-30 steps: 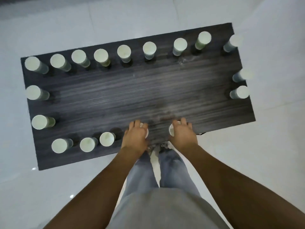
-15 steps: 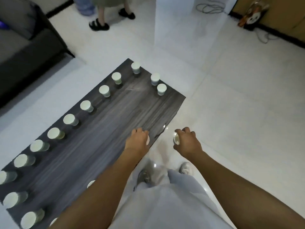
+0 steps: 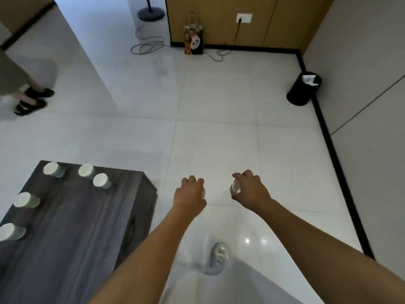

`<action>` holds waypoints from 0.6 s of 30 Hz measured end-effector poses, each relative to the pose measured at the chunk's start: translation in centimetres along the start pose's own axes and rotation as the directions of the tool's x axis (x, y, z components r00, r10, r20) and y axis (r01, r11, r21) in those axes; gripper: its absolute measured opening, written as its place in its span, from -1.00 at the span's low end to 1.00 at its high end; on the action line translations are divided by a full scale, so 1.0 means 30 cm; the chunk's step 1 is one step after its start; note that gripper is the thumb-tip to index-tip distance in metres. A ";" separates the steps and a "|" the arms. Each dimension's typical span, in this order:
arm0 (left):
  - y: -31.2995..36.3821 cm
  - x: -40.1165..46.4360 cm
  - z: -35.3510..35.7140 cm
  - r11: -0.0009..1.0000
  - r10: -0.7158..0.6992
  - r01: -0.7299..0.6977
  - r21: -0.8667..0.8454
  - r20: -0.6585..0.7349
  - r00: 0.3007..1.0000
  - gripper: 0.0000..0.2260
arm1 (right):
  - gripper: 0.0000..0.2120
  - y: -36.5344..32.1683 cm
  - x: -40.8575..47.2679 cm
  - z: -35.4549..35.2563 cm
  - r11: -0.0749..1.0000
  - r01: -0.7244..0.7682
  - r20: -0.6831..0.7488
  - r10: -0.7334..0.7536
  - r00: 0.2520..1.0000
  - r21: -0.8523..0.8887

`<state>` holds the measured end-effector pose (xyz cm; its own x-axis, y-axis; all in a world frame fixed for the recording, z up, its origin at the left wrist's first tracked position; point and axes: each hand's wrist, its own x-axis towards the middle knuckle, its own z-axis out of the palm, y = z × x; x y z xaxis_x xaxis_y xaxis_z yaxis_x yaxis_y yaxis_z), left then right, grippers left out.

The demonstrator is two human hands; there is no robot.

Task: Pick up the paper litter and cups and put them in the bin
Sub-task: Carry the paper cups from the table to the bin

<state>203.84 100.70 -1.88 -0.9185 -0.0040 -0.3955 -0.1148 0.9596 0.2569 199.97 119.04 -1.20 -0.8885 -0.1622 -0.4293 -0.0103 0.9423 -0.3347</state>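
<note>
Left hand [image 3: 189, 194] grip curled round cup [image 3: 203, 192]; right hand [image 3: 249, 189] likewise on second cup [image 3: 235, 187]; carry level to bin [image 3: 303, 88] by far wall; release directly over rim.

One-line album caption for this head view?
Both hands, left and right, carry cups over the tiled floor; black bin stands ahead.

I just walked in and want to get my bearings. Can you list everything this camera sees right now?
Cups on table: five, white, along the table's edges
Held cups: two, white, one in each hand
Table: one, dark wood grain, lower left
Bin: one, black, white paper inside, by the right wall
Gift bag: one, panda print, against the far cabinet
Lamp base: one, dark, with grey cable
Another person's feet: black sandals, far left
Left hand: grips a cup
Right hand: grips a cup
</note>
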 end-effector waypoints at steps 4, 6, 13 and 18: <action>0.223 0.161 -0.019 0.995 0.085 -0.087 0.046 0.040 0.996 -0.57 | -0.41 0.211 0.074 -0.147 0.995 -0.085 -0.016 0.086 0.996 0.054; 0.314 0.255 -0.041 0.991 0.120 -0.122 0.056 0.041 0.992 -0.58 | -0.40 0.299 0.118 -0.206 0.989 -0.122 -0.030 0.124 0.992 0.079; 0.604 0.681 -0.169 0.958 0.276 -0.276 0.082 0.019 0.961 -0.55 | -0.39 0.546 0.392 -0.424 0.967 -0.218 -0.063 0.227 0.972 0.132; 0.797 1.042 -0.282 0.939 0.331 -0.333 0.088 0.037 0.943 -0.52 | -0.39 0.685 0.694 -0.653 0.955 -0.242 -0.110 0.263 0.958 0.172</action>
<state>169.18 121.12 -0.64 -0.8899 0.3244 -0.3206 0.2313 0.9269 0.2956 172.28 140.76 -0.59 -0.9048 0.1247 -0.4073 0.2843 0.8888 -0.3594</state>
